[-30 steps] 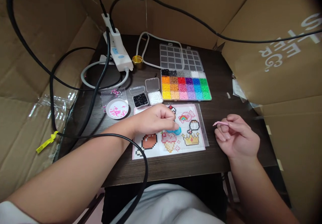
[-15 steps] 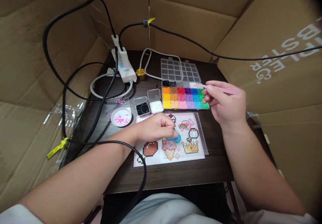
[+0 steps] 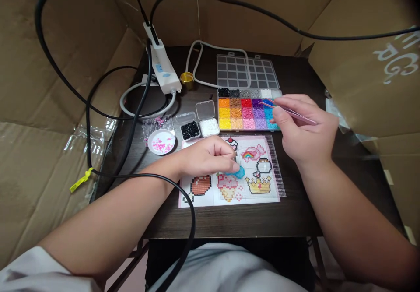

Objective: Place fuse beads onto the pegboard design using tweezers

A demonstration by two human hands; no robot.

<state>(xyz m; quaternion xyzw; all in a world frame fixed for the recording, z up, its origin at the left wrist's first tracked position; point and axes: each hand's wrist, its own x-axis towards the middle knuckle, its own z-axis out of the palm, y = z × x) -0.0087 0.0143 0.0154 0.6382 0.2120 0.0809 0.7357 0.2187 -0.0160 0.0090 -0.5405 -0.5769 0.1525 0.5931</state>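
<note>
My right hand (image 3: 305,130) pinches pink tweezers (image 3: 297,116), tips pointing left over the purple and blue compartments of a bead box (image 3: 229,130). That box is divided into several compartments of small coloured beads. I cannot make out a bead between the tips. Closed, my left hand (image 3: 213,155) rests on a pattern sheet (image 3: 197,202), its thumb against a small round blue piece (image 3: 240,172); the fingertips are hidden. Printed pixel pictures cover the sheet, including a crown (image 3: 259,185) and an ice cream. A clear pegboard (image 3: 278,174) lies over its right part.
Left of the bead box stand small open cases of black beads (image 3: 190,130) and white beads (image 3: 210,127). A white dish (image 3: 150,145) holds pink beads. Behind are a power strip (image 3: 167,79) and a gold cup (image 3: 187,79). A black cable (image 3: 193,222) loops across my left forearm.
The view has shifted, so the table sits higher and further right. The tweezer tips have moved from beside the white compartment to the purple and blue ones. My left hand stays on the sheet.
</note>
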